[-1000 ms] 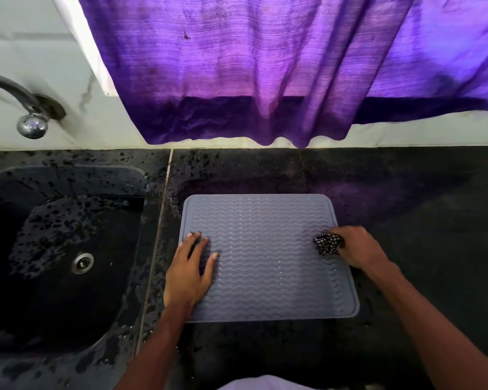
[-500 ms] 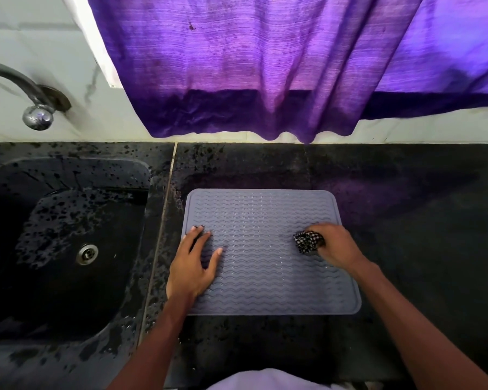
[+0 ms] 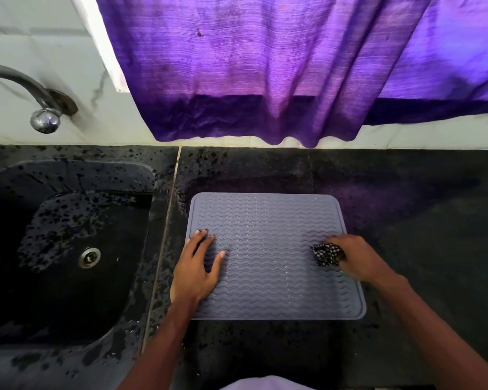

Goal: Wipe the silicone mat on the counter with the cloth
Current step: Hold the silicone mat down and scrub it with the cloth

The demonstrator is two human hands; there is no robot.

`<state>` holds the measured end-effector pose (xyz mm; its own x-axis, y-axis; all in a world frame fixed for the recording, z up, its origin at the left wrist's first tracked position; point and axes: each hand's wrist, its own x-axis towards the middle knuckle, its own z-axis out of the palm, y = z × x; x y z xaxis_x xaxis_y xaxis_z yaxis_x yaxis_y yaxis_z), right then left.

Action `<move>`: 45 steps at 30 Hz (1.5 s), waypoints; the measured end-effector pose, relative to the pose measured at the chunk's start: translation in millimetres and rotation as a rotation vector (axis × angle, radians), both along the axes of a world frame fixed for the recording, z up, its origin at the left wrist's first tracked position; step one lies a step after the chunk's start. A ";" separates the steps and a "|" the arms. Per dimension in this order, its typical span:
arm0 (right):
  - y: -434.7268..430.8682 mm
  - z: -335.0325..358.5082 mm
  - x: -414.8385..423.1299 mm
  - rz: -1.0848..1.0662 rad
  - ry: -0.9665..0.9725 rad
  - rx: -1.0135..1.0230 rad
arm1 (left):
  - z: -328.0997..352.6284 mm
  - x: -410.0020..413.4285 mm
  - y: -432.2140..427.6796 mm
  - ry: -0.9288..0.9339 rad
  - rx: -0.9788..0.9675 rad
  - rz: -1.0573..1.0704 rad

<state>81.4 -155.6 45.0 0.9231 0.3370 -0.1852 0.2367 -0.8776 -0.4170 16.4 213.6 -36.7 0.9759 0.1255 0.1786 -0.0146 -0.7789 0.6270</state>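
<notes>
A grey silicone mat [image 3: 268,243] with wavy ridges lies flat on the black counter [image 3: 423,220], just right of the sink. My left hand [image 3: 197,266] rests flat on the mat's left edge, fingers spread, pressing it down. My right hand [image 3: 355,260] sits at the mat's right edge, closed around a bunched black-and-white checked cloth [image 3: 326,254]. The cloth pokes out to the left of the fingers and touches the mat.
A dark, wet sink [image 3: 68,249] with a metal drain [image 3: 89,257] lies to the left. A metal tap [image 3: 44,119] sticks out of the white wall above it. A purple curtain [image 3: 265,68] hangs over the counter's back edge.
My right hand slid the cloth left toward the mat's middle, then back right to the mat's right edge. My left hand stayed pressed on the left side.
</notes>
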 end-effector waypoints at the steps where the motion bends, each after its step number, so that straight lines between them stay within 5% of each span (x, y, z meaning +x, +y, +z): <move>1: -0.9 -4.0 -2.2 -0.015 -0.006 0.008 | -0.5 -0.2 -0.1 -0.002 -0.002 -0.003; 21: 116.6 -3.3 10.4 0.170 0.070 -0.007 | -1.5 0.3 0.6 -0.025 -0.026 -0.012; 32: 110.1 -20.2 -5.1 0.015 -0.056 0.039 | 14.1 -2.9 10.1 0.051 -0.318 -0.033; 45: 184.6 -18.0 -7.3 0.076 -0.045 0.108 | 25.7 0.8 23.0 0.145 -0.505 -0.062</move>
<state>74.1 29.0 27.0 0.9006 0.4224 -0.1028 0.3217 -0.8066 -0.4958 17.1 236.5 -11.0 0.9944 0.1021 -0.0264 0.0635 -0.3798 0.9229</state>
